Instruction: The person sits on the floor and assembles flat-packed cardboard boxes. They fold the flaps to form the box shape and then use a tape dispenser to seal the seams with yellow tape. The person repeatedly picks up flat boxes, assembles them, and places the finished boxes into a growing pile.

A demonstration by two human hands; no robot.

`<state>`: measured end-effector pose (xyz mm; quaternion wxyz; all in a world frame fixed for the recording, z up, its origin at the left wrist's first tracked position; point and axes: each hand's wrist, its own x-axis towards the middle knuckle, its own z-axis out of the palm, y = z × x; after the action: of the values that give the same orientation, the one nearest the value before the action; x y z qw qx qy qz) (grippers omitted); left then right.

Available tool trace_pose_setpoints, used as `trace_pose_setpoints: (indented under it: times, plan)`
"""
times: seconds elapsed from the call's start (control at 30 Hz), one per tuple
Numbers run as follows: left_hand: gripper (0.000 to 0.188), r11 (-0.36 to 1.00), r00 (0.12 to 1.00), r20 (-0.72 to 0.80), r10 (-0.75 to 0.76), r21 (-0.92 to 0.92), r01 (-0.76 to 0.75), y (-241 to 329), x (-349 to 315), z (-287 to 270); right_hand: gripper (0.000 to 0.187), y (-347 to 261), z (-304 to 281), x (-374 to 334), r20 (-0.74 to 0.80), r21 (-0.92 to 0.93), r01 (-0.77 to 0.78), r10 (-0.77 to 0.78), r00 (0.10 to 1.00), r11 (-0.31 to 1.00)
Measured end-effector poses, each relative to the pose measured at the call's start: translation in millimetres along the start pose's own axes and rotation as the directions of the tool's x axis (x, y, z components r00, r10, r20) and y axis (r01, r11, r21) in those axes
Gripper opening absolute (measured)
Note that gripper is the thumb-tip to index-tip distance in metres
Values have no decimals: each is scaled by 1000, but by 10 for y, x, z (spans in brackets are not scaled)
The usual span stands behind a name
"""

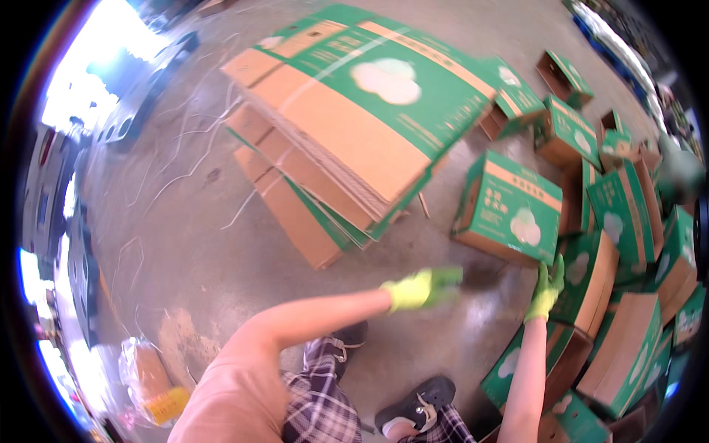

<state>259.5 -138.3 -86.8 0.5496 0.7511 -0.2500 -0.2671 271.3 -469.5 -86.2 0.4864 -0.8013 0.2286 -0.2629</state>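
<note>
A made-up green and brown cardboard box (517,203) with a white cloud-like print sits on the floor ahead of me to the right. My right hand (546,289), in a yellow-green glove, is at its near right corner, fingers stretched up and apart, seeming to touch it. Reaching in from the left, my left hand (425,288) wears a matching glove. Its fingers are extended and slightly smeared by motion, with nothing visible in them, apart from the box. Beyond it stands a tall stack of flattened cardboard boxes (340,111), the upper bundle tied with a pale strap.
Several made-up boxes (628,214) crowd the right side, some open and tilted against each other. Loose white straps (177,173) lie on the concrete floor at left. A clear plastic bag (144,373) with a yellow label lies at lower left. Blue pallets (148,96) stand far left.
</note>
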Motion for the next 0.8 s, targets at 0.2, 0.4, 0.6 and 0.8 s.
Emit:
trace_pose_setpoints:
  times: [0.2,0.4,0.6,0.8]
  plan:
    - [23,992,647,-755,108,126,-18,929,-1302,-1569,58,-944,455,-107,666,-10,-351,268,696,936]
    - [75,963,137,-957,254,264,60,281,-1177,-4582,59,-1810,1760,-466,774,179,-743,374,510,645]
    - [89,934,412,-894,-175,-283,-217,137,-623,-4396,52,-1713,2307,-482,611,714,-533,-31,791,454]
    - [69,956,570,-804,-166,-273,-107,-543,-1584,-4716,49,-1363,1867,-1116,750,605,-670,-25,661,430]
